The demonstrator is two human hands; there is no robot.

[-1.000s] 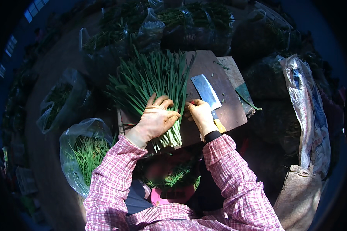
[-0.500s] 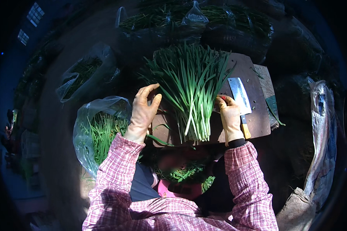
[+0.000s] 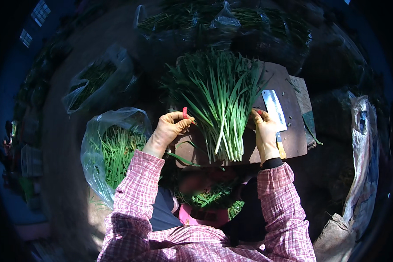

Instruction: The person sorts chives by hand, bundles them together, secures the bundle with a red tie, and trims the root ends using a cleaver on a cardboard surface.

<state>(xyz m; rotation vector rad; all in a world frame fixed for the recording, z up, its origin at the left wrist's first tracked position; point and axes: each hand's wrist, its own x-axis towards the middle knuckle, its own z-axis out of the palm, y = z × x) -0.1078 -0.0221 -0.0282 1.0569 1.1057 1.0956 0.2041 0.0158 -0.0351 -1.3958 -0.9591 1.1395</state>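
Note:
A thick bunch of green garlic chives (image 3: pixel 225 109) lies on the brown board (image 3: pixel 288 144), pale cut ends toward me and leaves fanned away. At its left side my left hand (image 3: pixel 167 132) pinches a red tie strip (image 3: pixel 184 112), whose end sticks up above the fingers. My right hand (image 3: pixel 266 135) is closed at the bunch's right side, with a bit of red showing at its fingertips. Any part of the strip beneath the chives is hidden. Just right of that hand lies a cleaver (image 3: pixel 274 111) with a wooden handle, blade pointing away.
Clear plastic bags of greens stand at left, one near (image 3: pixel 96 174) and one farther off (image 3: pixel 81 94). A large wrapped heap of greens (image 3: pixel 266 26) lies beyond the board. To the right is a pale woven sack (image 3: pixel 358 153). Loose leaves (image 3: pixel 212 196) lie below the board.
My left hand has gone from spread fingers to a pinch on the red strip, now raised beside the chives. My right hand stays at the other side, and the view has shifted slightly.

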